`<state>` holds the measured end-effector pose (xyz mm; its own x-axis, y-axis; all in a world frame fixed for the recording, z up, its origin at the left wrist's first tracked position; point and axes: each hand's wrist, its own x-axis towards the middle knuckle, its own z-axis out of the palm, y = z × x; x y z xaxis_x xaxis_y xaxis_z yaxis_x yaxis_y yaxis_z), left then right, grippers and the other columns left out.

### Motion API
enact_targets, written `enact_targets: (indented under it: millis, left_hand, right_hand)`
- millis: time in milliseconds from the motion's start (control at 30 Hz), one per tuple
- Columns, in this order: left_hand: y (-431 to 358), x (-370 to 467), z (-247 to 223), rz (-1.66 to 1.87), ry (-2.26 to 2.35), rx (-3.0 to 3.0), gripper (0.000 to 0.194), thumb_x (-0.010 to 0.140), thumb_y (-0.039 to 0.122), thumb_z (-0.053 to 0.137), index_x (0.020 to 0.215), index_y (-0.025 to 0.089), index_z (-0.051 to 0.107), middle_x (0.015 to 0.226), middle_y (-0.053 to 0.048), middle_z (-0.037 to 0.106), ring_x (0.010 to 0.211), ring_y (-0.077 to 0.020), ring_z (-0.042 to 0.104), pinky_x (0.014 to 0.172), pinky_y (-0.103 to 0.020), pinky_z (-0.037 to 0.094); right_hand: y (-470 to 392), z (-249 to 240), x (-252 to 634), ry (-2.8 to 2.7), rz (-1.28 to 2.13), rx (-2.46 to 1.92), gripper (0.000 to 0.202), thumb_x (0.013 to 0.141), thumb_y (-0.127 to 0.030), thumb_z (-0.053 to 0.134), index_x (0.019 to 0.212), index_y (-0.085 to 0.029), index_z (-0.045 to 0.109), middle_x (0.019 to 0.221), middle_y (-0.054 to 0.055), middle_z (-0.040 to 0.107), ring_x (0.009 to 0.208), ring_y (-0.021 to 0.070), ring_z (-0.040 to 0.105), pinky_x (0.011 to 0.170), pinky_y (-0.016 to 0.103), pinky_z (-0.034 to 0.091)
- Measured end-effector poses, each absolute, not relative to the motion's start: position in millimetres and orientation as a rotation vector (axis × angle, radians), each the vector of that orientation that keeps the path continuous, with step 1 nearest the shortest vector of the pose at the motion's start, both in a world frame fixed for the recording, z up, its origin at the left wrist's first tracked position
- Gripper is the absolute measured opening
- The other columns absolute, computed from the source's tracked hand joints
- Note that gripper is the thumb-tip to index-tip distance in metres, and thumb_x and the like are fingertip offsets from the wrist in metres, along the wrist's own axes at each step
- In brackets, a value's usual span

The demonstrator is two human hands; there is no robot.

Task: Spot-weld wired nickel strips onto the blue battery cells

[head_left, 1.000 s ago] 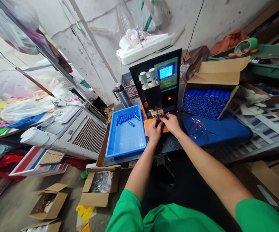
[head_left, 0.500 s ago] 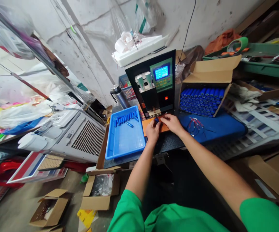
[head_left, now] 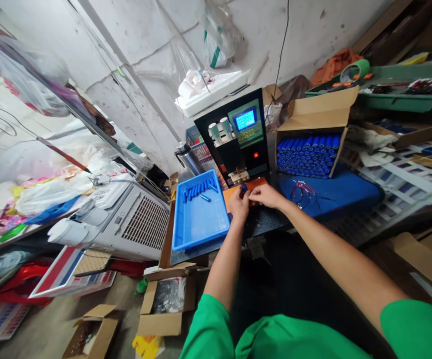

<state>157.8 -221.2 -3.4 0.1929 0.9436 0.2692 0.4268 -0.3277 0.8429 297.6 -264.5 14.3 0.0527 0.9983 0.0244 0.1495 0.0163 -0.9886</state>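
Observation:
My left hand (head_left: 239, 204) is closed round a blue battery cell (head_left: 243, 188), mostly hidden by the fingers, over an orange board (head_left: 232, 193). Close beside it, my right hand (head_left: 267, 196) is pinched, its fingertips near the cell; whatever they hold is too small to make out. Just beyond both hands are the metal electrode tips (head_left: 239, 174) of a black spot welder (head_left: 255, 167) with a lit screen. To the left, a blue tray (head_left: 200, 227) holds several blue cells (head_left: 200, 188) in a row, with one lying apart.
A cardboard box (head_left: 313, 113) packed with blue cells stands right of the welder. Red and dark wires (head_left: 304, 192) lie on blue cloth (head_left: 345, 192). A steel flask (head_left: 188, 158) stands behind the tray. A grey air cooler (head_left: 141, 224) is at left, open boxes (head_left: 159, 324) on the floor.
The view has shifted a little, so the bench sits slightly lower in the picture. My right hand has drawn in closer to my left, which still holds the cell.

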Motion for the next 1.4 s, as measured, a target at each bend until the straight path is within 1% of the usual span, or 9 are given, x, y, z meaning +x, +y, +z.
enact_targets:
  millis: [67,200,333,433,533,667,800,1000,1400]
  left_hand:
    - [-222.5,157.3,-2.5,1.073,1.273,1.864,0.018,0.087,0.035,0.063,0.093,0.021,0.071,0.078,-0.002,0.069,0.078,-0.0170,0.064,0.074,-0.027,0.048]
    - [-223.6,156.4,-0.2,1.098,1.194,1.863,0.022,0.085,0.035,0.064,0.099,0.019,0.070,0.082,-0.003,0.070,0.079,-0.0167,0.064,0.077,-0.028,0.050]
    - [-224.9,153.1,0.7,1.206,1.096,1.792,0.030,0.086,0.032,0.062,0.113,0.018,0.067,0.099,-0.009,0.072,0.086,-0.0175,0.066,0.082,-0.031,0.052]
    - [-230.0,146.7,-1.8,1.311,1.117,1.762,0.027,0.088,0.031,0.059,0.109,0.017,0.067,0.107,-0.011,0.070,0.093,-0.0188,0.066,0.086,-0.034,0.051]
    - [-237.9,141.1,-5.4,1.317,1.121,1.835,0.019,0.088,0.031,0.060,0.098,0.017,0.068,0.096,-0.008,0.068,0.085,-0.0168,0.064,0.080,-0.031,0.050]
    - [-244.4,142.2,-6.1,1.241,1.109,1.940,0.019,0.086,0.033,0.063,0.095,0.017,0.069,0.081,-0.004,0.064,0.071,-0.0145,0.058,0.069,-0.028,0.046]
    - [-242.6,146.8,-3.2,1.188,1.111,1.919,0.017,0.088,0.032,0.060,0.091,0.017,0.069,0.081,-0.004,0.065,0.076,-0.0150,0.060,0.073,-0.028,0.047]
    - [-237.4,146.0,-0.6,1.101,1.105,1.848,0.018,0.086,0.034,0.058,0.081,0.018,0.064,0.076,-0.001,0.062,0.074,-0.0135,0.057,0.071,-0.026,0.044]
    - [-238.9,144.9,5.1,1.073,1.105,1.875,0.015,0.084,0.029,0.058,0.075,0.018,0.061,0.073,0.000,0.061,0.074,-0.0137,0.055,0.074,-0.026,0.043]
  right_hand:
    - [-264.8,14.9,299.0,-1.150,1.181,-1.287,0.028,0.069,-0.039,0.075,0.059,-0.015,0.063,0.047,0.000,0.054,0.040,0.0086,0.042,0.040,0.022,0.028]
    - [-264.8,17.7,300.7,-0.796,1.246,-1.142,0.033,0.062,-0.040,0.083,0.064,-0.014,0.063,0.056,0.002,0.059,0.044,0.0071,0.045,0.037,0.019,0.027]
    - [-262.8,20.8,299.7,-0.629,1.264,-1.076,0.036,0.059,-0.037,0.088,0.061,-0.014,0.060,0.056,0.002,0.058,0.045,0.0058,0.044,0.037,0.017,0.028]
    - [-261.4,21.2,298.9,-0.603,1.280,-1.058,0.037,0.059,-0.037,0.088,0.060,-0.013,0.060,0.054,0.001,0.055,0.044,0.0053,0.043,0.038,0.017,0.028]
    - [-260.5,19.6,299.6,-0.596,1.285,-1.035,0.038,0.058,-0.038,0.088,0.060,-0.013,0.059,0.053,0.000,0.054,0.044,0.0052,0.043,0.038,0.017,0.027]
    - [-259.1,16.2,301.4,-0.605,1.287,-1.007,0.041,0.057,-0.040,0.089,0.061,-0.014,0.058,0.053,0.000,0.053,0.044,0.0057,0.043,0.038,0.018,0.028]
    - [-258.6,13.7,302.7,-0.625,1.288,-1.012,0.042,0.055,-0.043,0.088,0.062,-0.014,0.059,0.054,0.000,0.054,0.045,0.0058,0.044,0.039,0.018,0.029]
    - [-265.1,15.5,299.7,-0.987,1.172,-1.087,0.034,0.063,-0.043,0.081,0.073,-0.015,0.065,0.054,-0.002,0.057,0.046,0.0088,0.049,0.042,0.020,0.037]
    - [-270.5,17.3,292.9,-1.102,1.063,-1.163,0.023,0.069,-0.036,0.073,0.070,-0.016,0.063,0.052,-0.002,0.057,0.040,0.0088,0.047,0.038,0.021,0.036]
